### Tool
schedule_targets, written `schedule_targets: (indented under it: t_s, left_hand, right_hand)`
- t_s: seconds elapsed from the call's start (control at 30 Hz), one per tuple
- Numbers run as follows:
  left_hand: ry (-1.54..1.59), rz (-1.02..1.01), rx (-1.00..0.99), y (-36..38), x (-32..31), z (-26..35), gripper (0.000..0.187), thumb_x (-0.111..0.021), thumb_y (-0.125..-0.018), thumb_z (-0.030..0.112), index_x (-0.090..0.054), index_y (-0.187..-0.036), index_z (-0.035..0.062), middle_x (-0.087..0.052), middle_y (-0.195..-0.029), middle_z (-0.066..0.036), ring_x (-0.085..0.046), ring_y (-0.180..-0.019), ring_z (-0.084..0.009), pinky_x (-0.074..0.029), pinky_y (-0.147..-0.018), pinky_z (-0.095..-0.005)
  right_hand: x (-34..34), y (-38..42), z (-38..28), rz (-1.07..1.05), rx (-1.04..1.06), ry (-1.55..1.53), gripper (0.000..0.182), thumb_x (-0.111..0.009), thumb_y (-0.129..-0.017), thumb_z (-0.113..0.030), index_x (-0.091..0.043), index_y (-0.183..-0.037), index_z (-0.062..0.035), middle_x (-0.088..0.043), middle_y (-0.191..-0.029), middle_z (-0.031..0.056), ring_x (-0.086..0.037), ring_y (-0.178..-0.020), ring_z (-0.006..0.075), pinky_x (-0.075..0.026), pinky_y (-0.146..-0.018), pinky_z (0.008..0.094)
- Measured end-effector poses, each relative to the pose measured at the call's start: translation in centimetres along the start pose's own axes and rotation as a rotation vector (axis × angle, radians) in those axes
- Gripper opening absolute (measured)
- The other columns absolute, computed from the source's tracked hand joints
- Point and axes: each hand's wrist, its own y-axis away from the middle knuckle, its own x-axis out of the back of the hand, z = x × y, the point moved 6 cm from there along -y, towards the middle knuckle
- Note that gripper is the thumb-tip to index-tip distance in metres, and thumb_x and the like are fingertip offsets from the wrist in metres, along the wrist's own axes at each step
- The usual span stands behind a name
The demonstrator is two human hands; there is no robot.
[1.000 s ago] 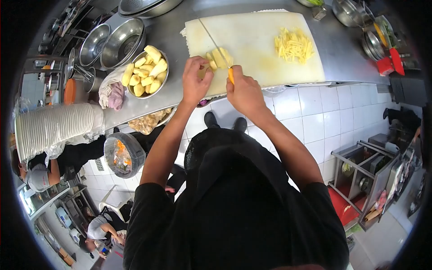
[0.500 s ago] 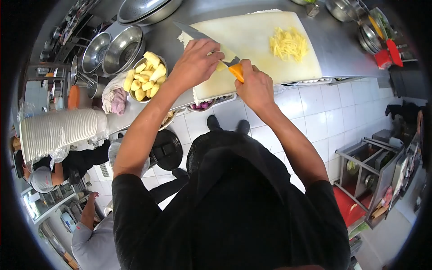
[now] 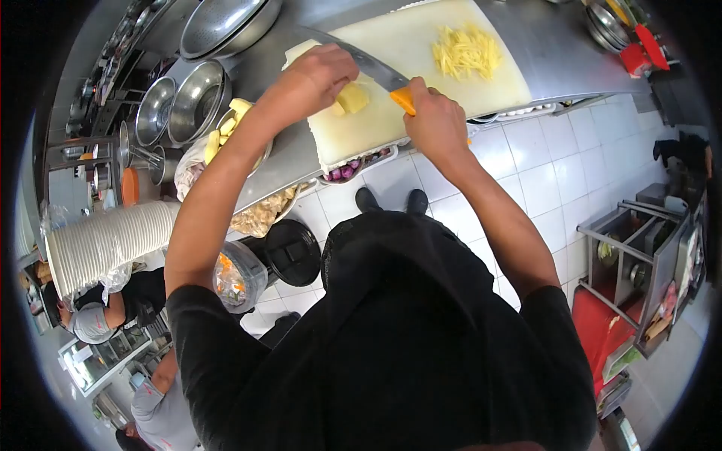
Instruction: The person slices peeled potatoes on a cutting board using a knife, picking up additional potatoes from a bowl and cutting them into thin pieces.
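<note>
My right hand (image 3: 438,119) is closed round the orange handle of a knife (image 3: 368,66), whose long blade points to the upper left over the white cutting board (image 3: 406,124). My left hand (image 3: 312,84) has its fingers bent together at the board's left part, beside the blade; what they hold, if anything, is hidden. Just right of its fingers lie pale yellow cut pieces (image 3: 351,98). A pile of thin yellow strips (image 3: 466,52) rests on the right part of the board. Left of my left forearm, peeled yellow pieces (image 3: 213,145) show in a partly hidden bowl.
Metal bowls (image 3: 194,104) stand at the left of the steel counter. Stacked white containers (image 3: 109,240) are at the lower left. Below the counter are a clear bin (image 3: 239,278) and a black round lid (image 3: 292,252). Co-workers (image 3: 162,406) stand at the lower left.
My left hand has shifted left, away from the knife handle, and the pale yellow pieces show more. The knife blade is further from its fingers. The view has shifted, showing the clear bin.
</note>
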Motion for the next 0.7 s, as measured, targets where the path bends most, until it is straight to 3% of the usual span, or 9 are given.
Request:
schedule_targets:
  t_s: [0.1,0.23,0.27,0.33,0.43,0.7]
  left_hand:
    - [0.005,-0.083,0.012,-1.0,0.1,-1.2,0.01,-0.065,-0.079,-0.002,-0.059,-0.086,0.0,-0.06,-0.086,-0.012,-0.057,-0.089,-0.0331,-0.048,-0.076,-0.0414]
    - [0.111,-0.362,0.172,-1.2,-3.4,-4.2,0.005,-0.063,-0.08,-0.001,-0.062,-0.085,0.0011,-0.062,-0.086,-0.01,-0.058,-0.09,-0.0289,-0.047,-0.077,-0.0389]
    - [0.093,-0.423,0.187,-1.4,-3.9,-4.3,0.009,-0.061,-0.08,-0.001,-0.065,-0.087,0.0023,-0.063,-0.088,-0.01,-0.059,-0.092,-0.028,-0.048,-0.078,-0.0381]
    - [0.063,-0.547,0.208,-1.7,-5.0,-4.4,0.019,-0.057,-0.079,0.0,-0.071,-0.092,0.0049,-0.065,-0.091,-0.01,-0.061,-0.095,-0.0262,-0.05,-0.08,-0.0366]
    - [0.083,-0.578,0.259,-1.7,-6.7,-5.4,0.006,-0.063,-0.081,0.003,-0.069,-0.085,0.004,-0.063,-0.086,-0.006,-0.058,-0.096,-0.0236,-0.049,-0.081,-0.0349]
    - [0.02,-0.646,0.308,-1.3,-7.6,-5.7,0.01,-0.064,-0.081,0.004,-0.071,-0.087,0.0037,-0.065,-0.09,-0.007,-0.059,-0.1,-0.0233,-0.049,-0.083,-0.0339]
  right_hand:
    - [0.4,0.3,2.0,0.016,-0.071,-0.013,0.032,-0.068,-0.077,-0.009,-0.052,-0.105,-0.0041,-0.068,-0.086,0.0222,-0.066,-0.079,0.0432,-0.052,-0.071,0.0502]
    - [0.8,0.6,3.7,0.029,-0.141,-0.052,0.03,-0.067,-0.078,-0.01,-0.055,-0.105,-0.004,-0.068,-0.08,0.0237,-0.066,-0.079,0.0433,-0.051,-0.072,0.0502]
    - [1.5,0.9,3.4,0.004,-0.165,-0.086,0.025,-0.061,-0.078,-0.007,-0.053,-0.101,-0.0012,-0.068,-0.081,0.0257,-0.066,-0.082,0.0439,-0.051,-0.075,0.0503]
    - [1.7,1.1,3.8,-0.01,-0.215,-0.108,0.025,-0.062,-0.077,-0.007,-0.053,-0.1,-0.0007,-0.068,-0.08,0.0257,-0.066,-0.081,0.044,-0.051,-0.075,0.0498]
    - [1.8,1.6,4.5,-0.015,-0.268,-0.136,0.027,-0.063,-0.077,-0.008,-0.055,-0.101,0.0001,-0.068,-0.079,0.026,-0.067,-0.08,0.0439,-0.052,-0.075,0.0493]
    - [1.8,2.3,5.1,-0.017,-0.27,-0.183,0.032,-0.066,-0.077,-0.01,-0.057,-0.105,0.0011,-0.068,-0.08,0.0271,-0.067,-0.079,0.0438,-0.051,-0.074,0.0492]
